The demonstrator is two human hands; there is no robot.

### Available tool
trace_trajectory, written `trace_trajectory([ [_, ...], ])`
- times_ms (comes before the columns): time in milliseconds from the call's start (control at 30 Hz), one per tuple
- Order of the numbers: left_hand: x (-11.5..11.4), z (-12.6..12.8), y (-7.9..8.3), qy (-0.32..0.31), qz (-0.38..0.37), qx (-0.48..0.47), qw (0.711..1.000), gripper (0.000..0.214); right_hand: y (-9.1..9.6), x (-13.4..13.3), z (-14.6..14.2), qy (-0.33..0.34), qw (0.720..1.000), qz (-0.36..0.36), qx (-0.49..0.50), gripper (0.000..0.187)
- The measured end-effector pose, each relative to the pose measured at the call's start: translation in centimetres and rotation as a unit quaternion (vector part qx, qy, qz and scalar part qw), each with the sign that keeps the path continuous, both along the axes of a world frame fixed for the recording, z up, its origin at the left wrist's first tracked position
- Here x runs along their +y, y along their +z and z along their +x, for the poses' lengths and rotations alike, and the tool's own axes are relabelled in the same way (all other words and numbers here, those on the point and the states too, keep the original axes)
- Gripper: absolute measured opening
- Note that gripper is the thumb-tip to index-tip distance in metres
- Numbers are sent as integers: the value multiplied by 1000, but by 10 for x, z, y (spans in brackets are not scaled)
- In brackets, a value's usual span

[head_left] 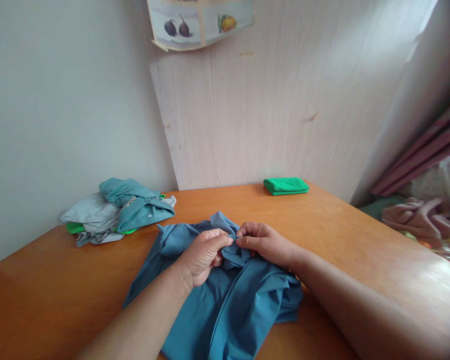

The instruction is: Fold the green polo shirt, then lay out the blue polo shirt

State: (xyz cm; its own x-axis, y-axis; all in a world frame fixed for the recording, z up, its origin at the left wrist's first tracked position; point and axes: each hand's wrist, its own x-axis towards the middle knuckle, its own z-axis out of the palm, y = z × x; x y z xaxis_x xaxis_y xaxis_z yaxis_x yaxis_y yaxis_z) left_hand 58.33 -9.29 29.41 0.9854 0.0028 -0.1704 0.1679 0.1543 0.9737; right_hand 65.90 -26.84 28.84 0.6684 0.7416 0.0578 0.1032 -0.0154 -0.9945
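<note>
A blue collared shirt (232, 300) lies spread on the orange wooden table (360, 250), collar towards the wall. My left hand (202, 255) and my right hand (264, 244) meet at the shirt's neck opening. Both pinch the fabric there, fingertips nearly touching, around a small piece that looks like a button. The left fingers are curled shut on the placket from the left, the right fingers from the right. My forearms rest across the lower part of the shirt.
A heap of crumpled teal, grey and green clothes (116, 210) sits at the table's back left. A folded green cloth (285, 185) lies at the back by the wooden wall panel (255, 110). Pink and white bedding (427, 210) lies to the right, beyond the table.
</note>
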Motion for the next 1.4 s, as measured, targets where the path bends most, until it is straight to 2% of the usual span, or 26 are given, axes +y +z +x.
trace_trajectory([
  [267,1,0,-1,5,64,-16,998,22,-7,0,2,-1,1000,8,-19,26],
  [433,-3,0,-4,40,171,-73,982,14,-9,0,0,-6,986,-4,-164,11],
  [533,-4,0,-7,59,268,-136,952,6,-5,0,-4,-23,969,-41,-242,4],
  [700,-2,2,-13,50,394,-199,896,6,-3,0,-6,-42,960,-75,-265,4],
  [900,-7,-5,-10,60,486,-246,836,7,-9,-1,-1,-44,961,-84,-258,6],
  [967,-10,-7,-8,56,494,-261,828,10,-10,-2,0,-42,964,-80,-249,5],
  [1033,-11,-7,-5,46,459,-267,846,8,-10,-1,2,-51,969,-66,-232,6],
  [1100,-11,-6,-3,49,377,-259,888,3,-10,-1,3,-85,973,-41,-212,8],
  [1200,-8,-5,1,90,249,-220,939,15,-9,0,8,-162,972,-4,-171,15],
  [1300,-7,-6,4,120,194,-172,958,19,-8,-1,12,-202,971,23,-123,22],
  [1400,-9,-9,5,98,191,-142,966,19,-4,-3,13,-204,973,41,-100,26],
])
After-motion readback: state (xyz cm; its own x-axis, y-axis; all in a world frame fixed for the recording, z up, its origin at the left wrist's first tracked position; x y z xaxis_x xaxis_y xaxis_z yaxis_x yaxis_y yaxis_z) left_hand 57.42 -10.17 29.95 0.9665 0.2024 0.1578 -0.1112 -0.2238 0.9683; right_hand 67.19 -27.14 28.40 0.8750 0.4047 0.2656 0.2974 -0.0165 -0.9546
